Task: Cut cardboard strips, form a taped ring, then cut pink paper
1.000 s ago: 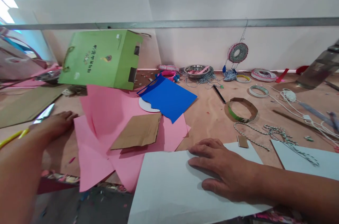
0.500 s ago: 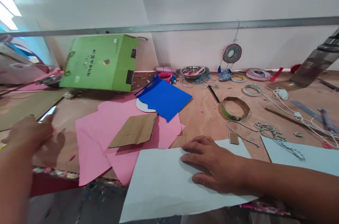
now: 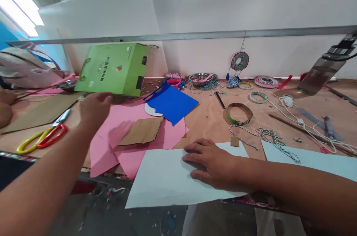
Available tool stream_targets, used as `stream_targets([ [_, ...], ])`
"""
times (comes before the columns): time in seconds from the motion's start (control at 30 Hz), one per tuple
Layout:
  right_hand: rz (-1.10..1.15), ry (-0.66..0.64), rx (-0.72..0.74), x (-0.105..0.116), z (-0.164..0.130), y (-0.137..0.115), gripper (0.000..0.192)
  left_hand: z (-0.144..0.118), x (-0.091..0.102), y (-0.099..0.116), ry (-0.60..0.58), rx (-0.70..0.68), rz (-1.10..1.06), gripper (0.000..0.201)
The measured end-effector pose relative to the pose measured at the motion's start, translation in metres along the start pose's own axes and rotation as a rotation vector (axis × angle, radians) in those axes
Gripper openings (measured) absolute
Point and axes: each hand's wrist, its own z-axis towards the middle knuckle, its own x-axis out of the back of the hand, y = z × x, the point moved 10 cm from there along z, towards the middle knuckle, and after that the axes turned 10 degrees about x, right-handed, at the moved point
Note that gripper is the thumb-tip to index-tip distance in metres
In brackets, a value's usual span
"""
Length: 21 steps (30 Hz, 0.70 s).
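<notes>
With the right hand (image 3: 212, 163) pressing flat, fingers together, on the white sheet (image 3: 167, 180), the empty left hand (image 3: 95, 107), loosely spread, hovers at ten o'clock over pink paper (image 3: 122, 124), scissors (image 3: 44, 137) beside it.

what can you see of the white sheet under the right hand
The white sheet is a large, plain, matte piece that looks like paper or thin card. It lies flat at the near edge of the table, its near left corner jutting past that edge. The right hand rests palm down on it with spread fingers. Its far left edge overlaps the pink paper.
</notes>
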Motion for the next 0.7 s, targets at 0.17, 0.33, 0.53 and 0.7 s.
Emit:
stream_targets([
  [0.17,-0.092,-0.005,0.075,0.000,0.000,-0.009,0.042,-0.082,-0.017,0.143,-0.205,-0.445,-0.385,0.027],
  [0.33,-0.157,0.104,0.071,-0.002,-0.007,-0.008,0.038,-0.207,-0.040,0.252,-0.576,-0.727,-0.649,0.024],
  [0.53,-0.130,0.125,0.077,-0.006,-0.011,-0.001,0.044,-0.186,-0.057,0.242,-0.515,-0.599,-0.622,0.024],
  [0.7,-0.103,0.107,0.083,-0.003,-0.012,0.000,0.045,-0.082,-0.037,0.120,-0.224,-0.238,-0.295,0.030],
])
